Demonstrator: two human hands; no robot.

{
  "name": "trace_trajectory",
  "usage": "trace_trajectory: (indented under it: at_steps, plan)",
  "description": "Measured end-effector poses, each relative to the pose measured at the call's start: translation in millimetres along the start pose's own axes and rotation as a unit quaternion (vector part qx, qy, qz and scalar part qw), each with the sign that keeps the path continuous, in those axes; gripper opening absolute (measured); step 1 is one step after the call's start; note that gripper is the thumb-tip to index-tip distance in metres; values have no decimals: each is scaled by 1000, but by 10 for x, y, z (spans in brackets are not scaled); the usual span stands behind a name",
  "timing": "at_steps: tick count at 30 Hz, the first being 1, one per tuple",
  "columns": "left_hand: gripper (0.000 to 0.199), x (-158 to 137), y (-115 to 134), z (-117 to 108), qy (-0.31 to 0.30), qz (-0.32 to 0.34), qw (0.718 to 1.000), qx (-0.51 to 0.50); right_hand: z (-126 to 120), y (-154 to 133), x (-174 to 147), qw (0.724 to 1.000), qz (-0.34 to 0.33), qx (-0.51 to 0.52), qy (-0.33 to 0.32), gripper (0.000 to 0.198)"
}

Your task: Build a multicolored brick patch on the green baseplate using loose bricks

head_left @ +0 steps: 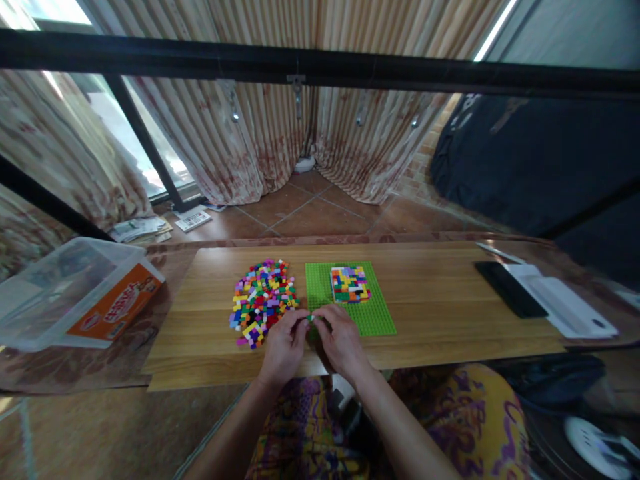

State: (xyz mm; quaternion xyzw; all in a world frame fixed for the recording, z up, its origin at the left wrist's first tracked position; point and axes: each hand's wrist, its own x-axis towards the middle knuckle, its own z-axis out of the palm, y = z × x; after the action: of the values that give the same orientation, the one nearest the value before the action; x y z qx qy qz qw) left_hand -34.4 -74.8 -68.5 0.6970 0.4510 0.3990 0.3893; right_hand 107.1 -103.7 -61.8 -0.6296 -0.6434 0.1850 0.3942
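Left hand [284, 343], right hand [341, 337] nearly closed; green piece [309, 318] is pinched by both.
Brick slab [351, 285] is seated on baseplate [377, 321], beside piled loose bricks [263, 297].

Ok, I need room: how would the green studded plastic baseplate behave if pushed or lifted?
The baseplate probably slides stiffly as one sheet, lying flat on the brown wood-grain tabletop. Tipping seems unlikely, given its broad, low shape. Its far half may lift heavier, since the multicoloured brick block sits there.
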Motion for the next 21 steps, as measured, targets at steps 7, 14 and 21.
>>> trace_trajectory:
  at_steps: [7, 14, 21]
  plan:
    - [14, 5, 15, -5, -1, 20, 1000, 8, 36, 6, 1, 1000, -5, -13, -1, 22]
    - [13, 13, 33, -13, 0, 14, 1000, 23, 88, -29, -18, 999, 13, -25, 15, 21]
    - [15, 7, -18, 8, 11, 5, 1000, 14, 171, -61, -62, 996, 13, -80, 32, 24]
